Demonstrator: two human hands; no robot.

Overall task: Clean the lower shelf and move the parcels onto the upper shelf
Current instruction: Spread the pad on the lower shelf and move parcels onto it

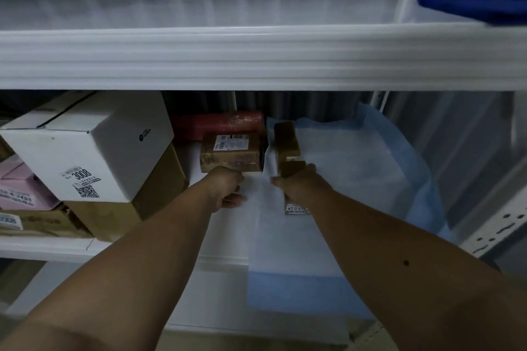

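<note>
Brown parcel point(287, 148) gripped by right hand point(296, 182), left hand point(226, 186) fisted

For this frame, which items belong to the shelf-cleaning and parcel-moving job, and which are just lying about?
Job:
- left hand at the taped brown parcel
- right hand, its grip on the narrow brown parcel
- red parcel
- white box
- lower shelf
- upper shelf

Lying about:
- blue-and-white sheet
- blue object

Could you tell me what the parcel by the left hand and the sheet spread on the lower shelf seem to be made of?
Small brown parcel: apparently cardboard wrapped in glossy clear tape, with a white printed label. Blue-edged sheet: probably thin nonwoven or paper padding, matte and softly creased, white in its middle.
</note>
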